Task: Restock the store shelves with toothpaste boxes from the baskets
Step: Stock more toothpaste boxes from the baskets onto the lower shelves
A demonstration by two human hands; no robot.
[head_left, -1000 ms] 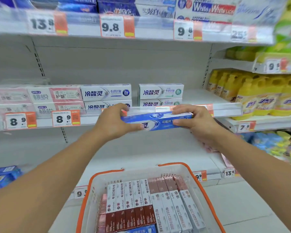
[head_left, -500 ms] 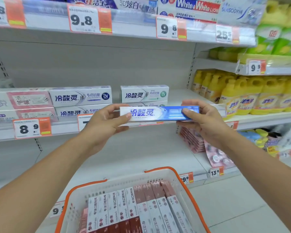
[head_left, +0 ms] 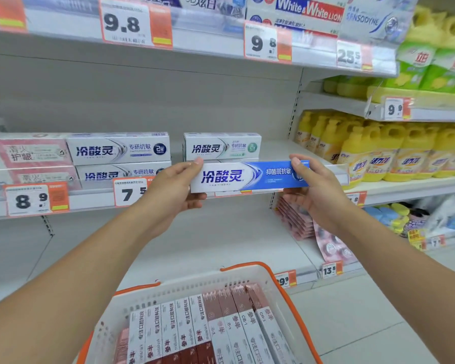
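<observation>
A white and blue toothpaste box (head_left: 247, 176) is held level in front of the middle shelf (head_left: 95, 203), printed face toward me. My left hand (head_left: 174, 190) grips its left end and my right hand (head_left: 313, 193) grips its right end. Behind it stand stacked white toothpaste boxes (head_left: 222, 147), with more of them (head_left: 118, 148) to the left. Below, a white basket with orange rim (head_left: 286, 298) holds several red and white toothpaste boxes (head_left: 208, 327).
The shelf stretch to the right of the stacked boxes (head_left: 281, 151) is bare. Yellow bottles (head_left: 378, 153) fill the neighbouring bay on the right. Pink packs (head_left: 294, 219) lie on the lower shelf. Price tags (head_left: 28, 199) line the shelf edges.
The box has turned from its top side to its printed face toward me and sits slightly higher. My view has shifted right and closer to the shelf.
</observation>
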